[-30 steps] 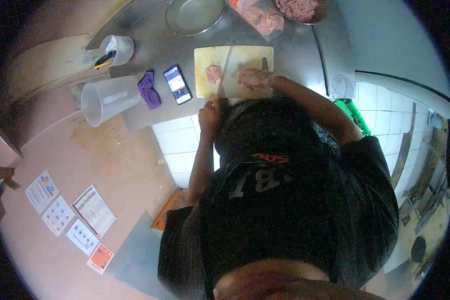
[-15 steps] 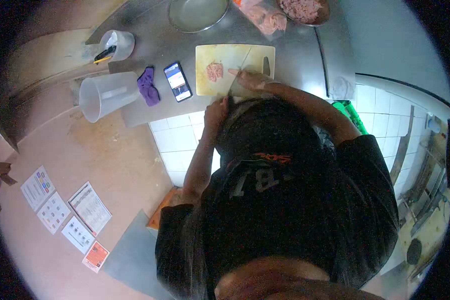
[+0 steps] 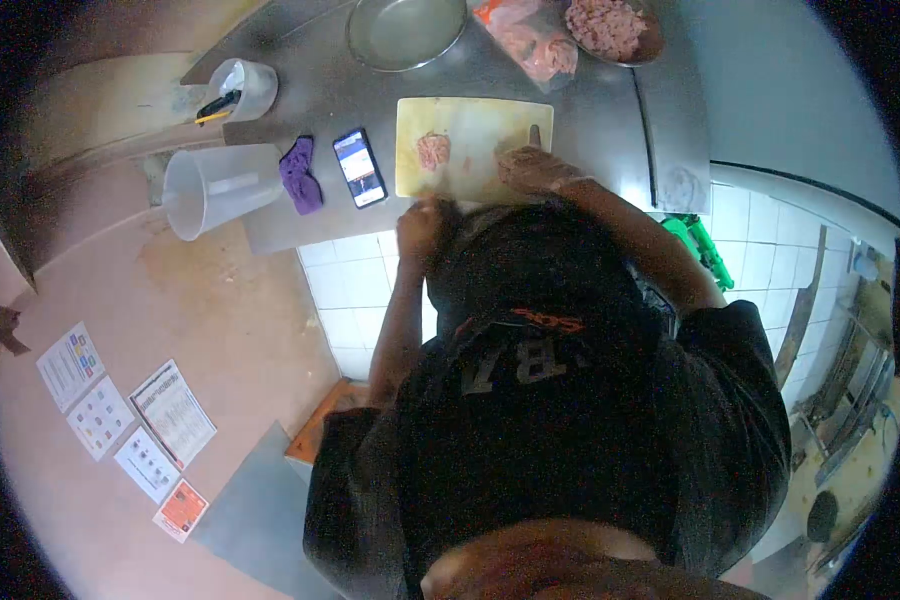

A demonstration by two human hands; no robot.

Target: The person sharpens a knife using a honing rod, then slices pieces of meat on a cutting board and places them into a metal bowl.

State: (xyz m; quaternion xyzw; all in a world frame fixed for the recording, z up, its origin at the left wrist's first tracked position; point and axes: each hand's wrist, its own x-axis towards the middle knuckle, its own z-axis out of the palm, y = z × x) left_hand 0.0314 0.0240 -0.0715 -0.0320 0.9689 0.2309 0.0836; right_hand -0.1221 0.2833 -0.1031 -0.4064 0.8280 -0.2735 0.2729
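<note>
A pale cutting board (image 3: 485, 185) lies at the table's near edge. Chopped pink meat (image 3: 433, 151) sits in a small heap on its left part, with a small scrap of meat (image 3: 467, 162) to the right of it. At the board's lower left edge, my left hand (image 3: 424, 228) is closed around a knife, whose blade is hardly visible now. My right hand (image 3: 532, 170) rests on the right part of the board, below the handle slot. Its fingers look curled; whether anything is between them is hidden.
Left of the board are a phone (image 3: 359, 168), a purple cloth (image 3: 300, 176) and a clear plastic jug (image 3: 215, 190). A tub (image 3: 245, 90) with utensils stands behind. Farther back are a round metal bowl (image 3: 407, 35), a bag of meat (image 3: 538, 45) and a bowl of meat (image 3: 610, 28).
My right hand has drawn back right from near the meat heap, its pointing finger now curled in. My left hand has moved slightly left, and the blade no longer stretches across the board.
</note>
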